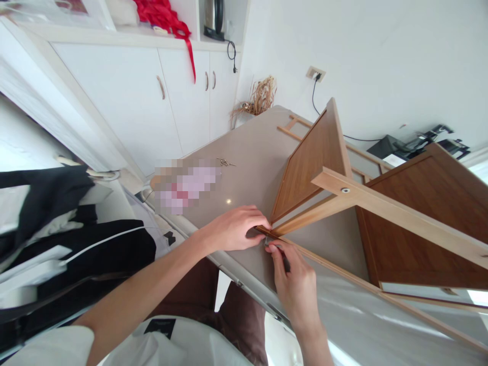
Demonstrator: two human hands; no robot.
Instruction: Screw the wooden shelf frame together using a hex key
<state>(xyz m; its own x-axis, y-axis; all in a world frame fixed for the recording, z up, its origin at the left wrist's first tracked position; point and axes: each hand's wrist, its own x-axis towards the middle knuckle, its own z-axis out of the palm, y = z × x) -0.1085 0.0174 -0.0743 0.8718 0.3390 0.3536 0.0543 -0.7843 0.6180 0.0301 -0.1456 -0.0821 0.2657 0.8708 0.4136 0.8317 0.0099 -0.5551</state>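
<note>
A wooden frame with brown panels (310, 157) lies on its side on the grey-beige table (244, 142). My left hand (238, 226) is closed around the end of a lower wooden rail (328, 256), thumb below and fingers above. Just beneath that end, my right hand (292, 267) pinches a small thin metal piece (266, 240) against the rail; its exact kind is too small to tell. A bolt head (345, 190) shows where two upper bars cross. Several small metal parts (225, 162) lie farther back on the table.
A blurred pinkish item (190, 185) rests near the table's left edge. To the left are dark clothes (114, 244) and a white power strip (34, 274). White cabinets (125, 91) and a kettle (214, 20) stand behind. Black equipment (415, 145) sits beyond the second panel (430, 218).
</note>
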